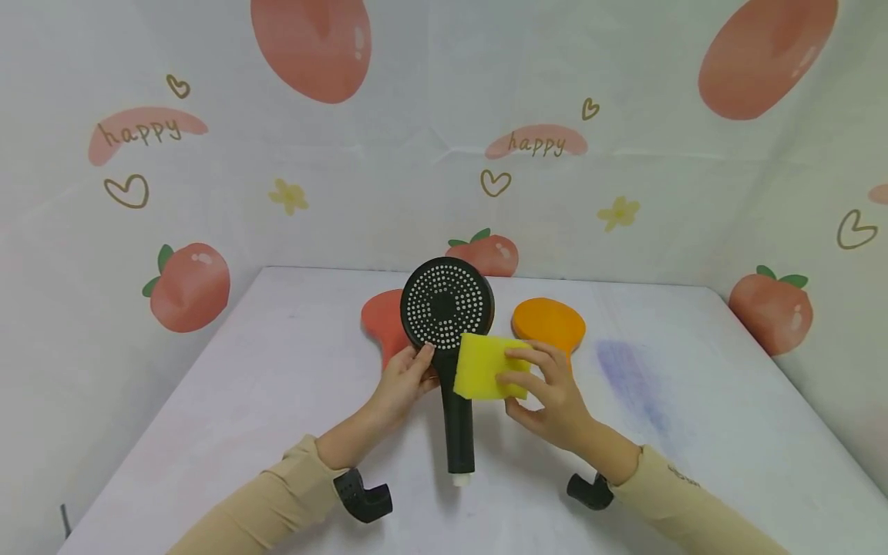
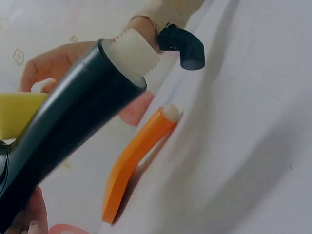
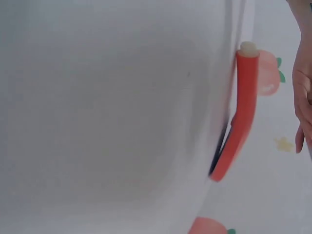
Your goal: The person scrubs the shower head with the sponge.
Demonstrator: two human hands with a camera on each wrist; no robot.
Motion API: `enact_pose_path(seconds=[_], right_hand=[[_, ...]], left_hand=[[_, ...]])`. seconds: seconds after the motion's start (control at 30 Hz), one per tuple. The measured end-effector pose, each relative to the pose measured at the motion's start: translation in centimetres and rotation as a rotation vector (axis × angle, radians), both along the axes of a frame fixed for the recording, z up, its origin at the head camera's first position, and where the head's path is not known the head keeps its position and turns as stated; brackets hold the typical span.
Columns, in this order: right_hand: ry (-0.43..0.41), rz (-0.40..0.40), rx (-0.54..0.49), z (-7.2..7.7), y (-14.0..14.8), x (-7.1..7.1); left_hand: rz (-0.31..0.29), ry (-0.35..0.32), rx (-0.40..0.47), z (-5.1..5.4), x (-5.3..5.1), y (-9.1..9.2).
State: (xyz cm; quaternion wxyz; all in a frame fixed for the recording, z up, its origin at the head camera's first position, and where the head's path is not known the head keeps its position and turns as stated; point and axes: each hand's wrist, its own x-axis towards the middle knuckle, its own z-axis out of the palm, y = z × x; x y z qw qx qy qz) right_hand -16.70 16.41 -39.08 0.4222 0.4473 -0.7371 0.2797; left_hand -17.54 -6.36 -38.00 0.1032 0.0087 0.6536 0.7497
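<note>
Upright above the table, a black shower head (image 1: 458, 424) turns its dotted spray face toward the head camera. My left hand (image 1: 404, 383) grips it at the neck, thumb on the front. In the left wrist view its white threaded end (image 2: 131, 56) shows at the foot of the handle. A yellow sponge (image 1: 482, 368) is pinched between the fingers and thumb of my right hand (image 1: 558, 401). The sponge overlaps the right side of the neck, just below the spray face; whether it presses there I cannot tell.
Behind the left hand a red shower head (image 1: 381, 314) lies on the white table (image 1: 229, 401). An orange shower head (image 1: 548, 322) lies behind the right hand. Black wrist-worn devices (image 1: 364, 497) sit by both cuffs. A fruit-printed cloth (image 1: 416, 193) hangs at the back.
</note>
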Motion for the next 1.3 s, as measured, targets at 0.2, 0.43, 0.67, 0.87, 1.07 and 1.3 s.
enact_pose_path(seconds=[0.2, 0.43, 0.67, 0.87, 1.07, 1.3], right_hand=[[-0.047, 0.001, -0.097, 0.0, -0.4, -0.2], [-0.145, 0.144, -0.024, -0.4, -0.5, 0.6], [-0.193, 0.308, 0.076, -1.5, -0.1, 2.1], [-0.155, 0.375, 0.134, -2.0, 0.2, 3.0], [-0.108, 0.305, 0.141, -1.3, 0.1, 2.7], [-0.085, 0.169, 0.088, -0.4, 0.0, 1.3]], left_hand=[[-0.051, -0.031, 0.059, 0.1, -0.1, 0.0], [-0.045, -0.038, 0.075, 0.3, -0.2, -0.2], [0.01, -0.02, 0.114, 0.5, -0.3, -0.4], [0.058, -0.032, 0.133, 0.6, -0.4, -0.5], [0.064, -0.062, 0.148, 0.4, -0.5, -0.5], [-0.035, -0.066, 0.127, 0.0, -0.3, -0.3]])
